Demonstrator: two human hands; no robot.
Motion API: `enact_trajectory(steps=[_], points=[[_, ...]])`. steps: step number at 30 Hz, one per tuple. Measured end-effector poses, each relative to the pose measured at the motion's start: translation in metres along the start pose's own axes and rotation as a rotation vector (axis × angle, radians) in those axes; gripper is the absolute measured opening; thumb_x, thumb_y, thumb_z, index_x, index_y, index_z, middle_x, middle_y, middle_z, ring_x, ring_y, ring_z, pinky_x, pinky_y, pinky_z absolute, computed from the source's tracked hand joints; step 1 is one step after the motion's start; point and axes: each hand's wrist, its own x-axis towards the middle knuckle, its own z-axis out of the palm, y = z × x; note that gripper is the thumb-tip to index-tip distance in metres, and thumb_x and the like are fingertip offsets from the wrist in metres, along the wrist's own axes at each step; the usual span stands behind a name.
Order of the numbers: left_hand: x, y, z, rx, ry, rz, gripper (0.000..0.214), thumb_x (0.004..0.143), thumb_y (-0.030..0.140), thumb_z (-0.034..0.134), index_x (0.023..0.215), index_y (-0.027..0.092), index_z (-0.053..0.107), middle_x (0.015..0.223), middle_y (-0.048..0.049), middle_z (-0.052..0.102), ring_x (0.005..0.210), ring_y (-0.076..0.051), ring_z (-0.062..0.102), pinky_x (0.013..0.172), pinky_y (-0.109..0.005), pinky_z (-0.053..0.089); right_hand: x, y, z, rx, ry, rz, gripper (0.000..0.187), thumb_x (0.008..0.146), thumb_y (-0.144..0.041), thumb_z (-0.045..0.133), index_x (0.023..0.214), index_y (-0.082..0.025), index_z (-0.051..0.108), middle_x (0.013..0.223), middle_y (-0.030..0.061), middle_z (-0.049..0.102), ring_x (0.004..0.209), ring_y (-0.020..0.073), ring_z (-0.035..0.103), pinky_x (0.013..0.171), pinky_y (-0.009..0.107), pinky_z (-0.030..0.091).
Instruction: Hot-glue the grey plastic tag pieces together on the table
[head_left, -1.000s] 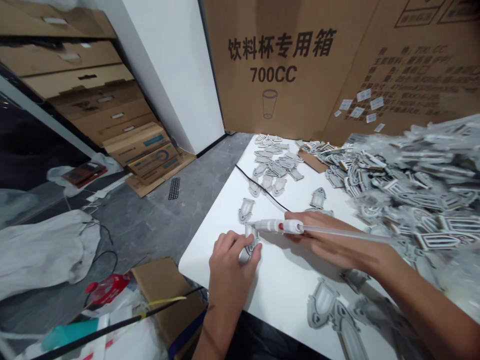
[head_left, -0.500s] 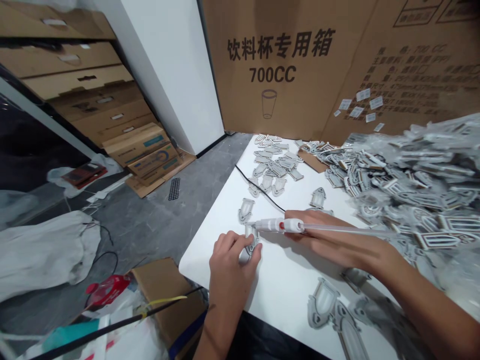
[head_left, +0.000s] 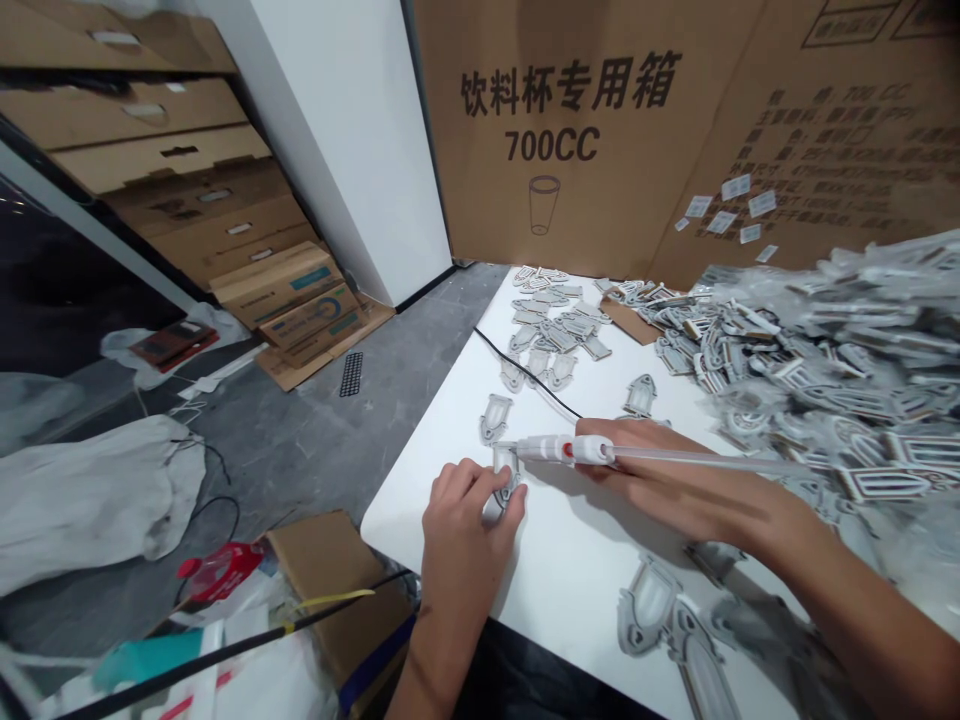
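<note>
My right hand (head_left: 637, 465) is wrapped round a white hot glue gun (head_left: 555, 449), with a clear glue stick (head_left: 705, 460) running out of its back. The nozzle points left and meets the upper end of a small grey window-shaped piece (head_left: 506, 460). Thumb and fingers of my left hand (head_left: 469, 510) grip that piece by its lower end against the white table (head_left: 555, 560). Just above it lies a similar grey piece (head_left: 495, 418). I cannot make out any glue at the nozzle tip.
A heap of bagged grey pieces (head_left: 825, 350) covers the table's right side. Several loose pieces (head_left: 562, 325) lie at the back, crossed by a black cable (head_left: 525, 370). Behind stands a large cardboard box (head_left: 570, 220). An open carton (head_left: 322, 560) sits below the table's left edge.
The whole view has shifted very slightly. Both hands, the glue gun and the held piece keep nearly the same places relative to each other.
</note>
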Motion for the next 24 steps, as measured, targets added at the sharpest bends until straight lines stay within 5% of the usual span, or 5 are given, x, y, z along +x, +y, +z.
enact_trajectory(steps=[9,13,17,24], points=[[0.0,0.001,0.0,-0.008,-0.011,-0.006,0.005,0.092,0.019,0.076,0.095,0.022,0.074,0.087,-0.0022,0.067,0.085,-0.022,0.061,0.08,-0.038,0.051,-0.007,-0.027,0.01,-0.15,0.072,0.051,0.023,0.106,-0.027,0.04,0.097,-0.023,0.061,0.098,0.009,0.073,0.079,0.0241,0.064,0.069,0.033,0.038],[-0.001,0.0,0.0,-0.018,-0.002,-0.004,0.007,0.094,0.021,0.076,0.1,0.022,0.077,0.087,-0.0027,0.067,0.085,-0.021,0.061,0.08,-0.039,0.053,0.0,-0.018,0.011,0.03,0.136,0.128,0.036,0.107,-0.042,0.042,0.086,-0.023,0.063,0.097,0.0105,0.072,0.092,0.0275,0.066,0.079,0.035,0.044],[-0.001,0.0,0.0,-0.032,0.007,-0.007,0.007,0.093,0.02,0.076,0.1,0.022,0.078,0.086,-0.0024,0.066,0.084,-0.021,0.061,0.08,-0.038,0.053,0.014,0.003,0.014,0.285,0.147,0.34,0.044,0.099,-0.056,0.053,0.074,-0.022,0.064,0.073,0.0075,0.067,0.07,0.0241,0.064,0.064,0.033,0.046],[-0.002,0.0,0.001,-0.029,0.013,0.006,0.009,0.093,0.019,0.076,0.101,0.022,0.078,0.088,-0.0032,0.067,0.085,-0.022,0.062,0.08,-0.039,0.053,0.028,0.038,0.01,0.504,0.786,0.215,0.049,0.097,-0.069,0.052,0.098,-0.023,0.067,0.074,0.0035,0.063,0.067,0.0232,0.061,0.06,0.034,0.048]])
